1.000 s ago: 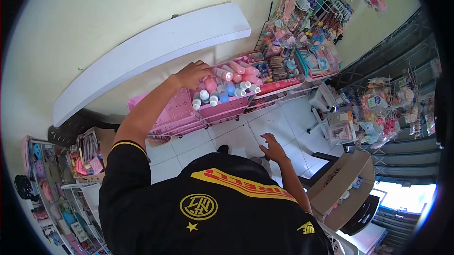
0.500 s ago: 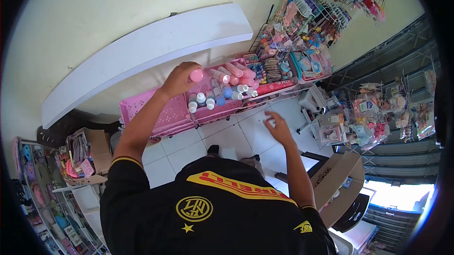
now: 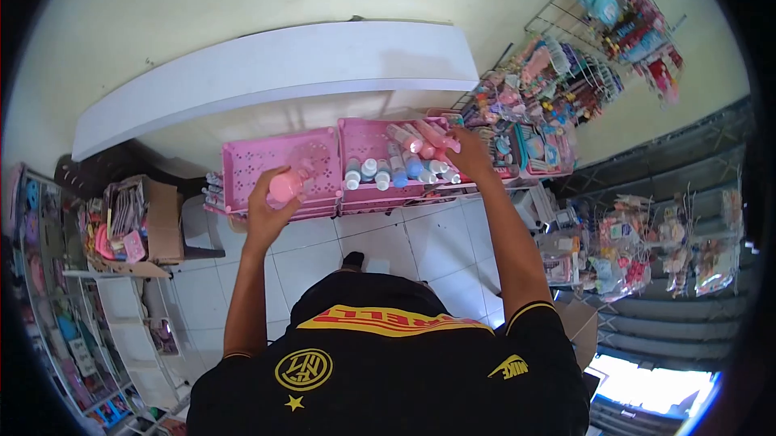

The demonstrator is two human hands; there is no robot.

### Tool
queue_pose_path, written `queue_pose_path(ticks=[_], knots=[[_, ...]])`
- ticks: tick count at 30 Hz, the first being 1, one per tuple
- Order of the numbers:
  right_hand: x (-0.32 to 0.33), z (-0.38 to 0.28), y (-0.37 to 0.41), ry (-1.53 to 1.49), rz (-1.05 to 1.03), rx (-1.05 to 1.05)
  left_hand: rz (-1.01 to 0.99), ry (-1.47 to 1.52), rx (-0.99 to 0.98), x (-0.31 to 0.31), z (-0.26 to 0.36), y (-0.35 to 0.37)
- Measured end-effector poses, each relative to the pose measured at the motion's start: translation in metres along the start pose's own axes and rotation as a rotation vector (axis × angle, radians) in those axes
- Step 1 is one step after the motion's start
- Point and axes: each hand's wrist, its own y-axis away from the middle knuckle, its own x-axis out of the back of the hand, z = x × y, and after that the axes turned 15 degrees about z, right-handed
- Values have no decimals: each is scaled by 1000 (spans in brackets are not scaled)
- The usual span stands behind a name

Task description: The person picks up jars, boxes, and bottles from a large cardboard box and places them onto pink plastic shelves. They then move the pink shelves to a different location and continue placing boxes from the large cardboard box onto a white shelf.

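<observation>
My left hand (image 3: 269,208) is wrapped round a bottle with a pink cap (image 3: 285,186), held over the front part of the left pink basket (image 3: 234,169). My right hand (image 3: 471,153) reaches to the right end of the neighbouring pink basket (image 3: 361,133), its fingers on a pink bottle (image 3: 440,139) among other pink ones. In front of these, several bottles with white caps (image 3: 382,180) and a blue one (image 3: 414,166) stand or lean along the basket's near side.
A long white shelf (image 3: 275,60) juts from the wall above the baskets. On the left are a cardboard box of goods (image 3: 164,226) and a white rack (image 3: 125,319). Hanging packets (image 3: 622,242) and a wire grid (image 3: 558,20) are on the right.
My left hand has moved left and down with the pink-capped bottle, from the right basket to the left one. My right hand has risen from over the floor to the pink bottles. The view has shifted.
</observation>
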Motion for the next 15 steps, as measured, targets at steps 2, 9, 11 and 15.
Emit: queue_pose_path(ticks=[2,9,11,15], knots=[[10,-18,-2,-81,41,-23,22,7,36,4,2,13],[38,-35,6,-137,283,44,-62,98,81,-5,21,5],[52,-39,11,-161,326,37,-101,130,59,-17,26,-4],[92,-41,27,-278,417,-54,-189,297,117,-48,49,-18]])
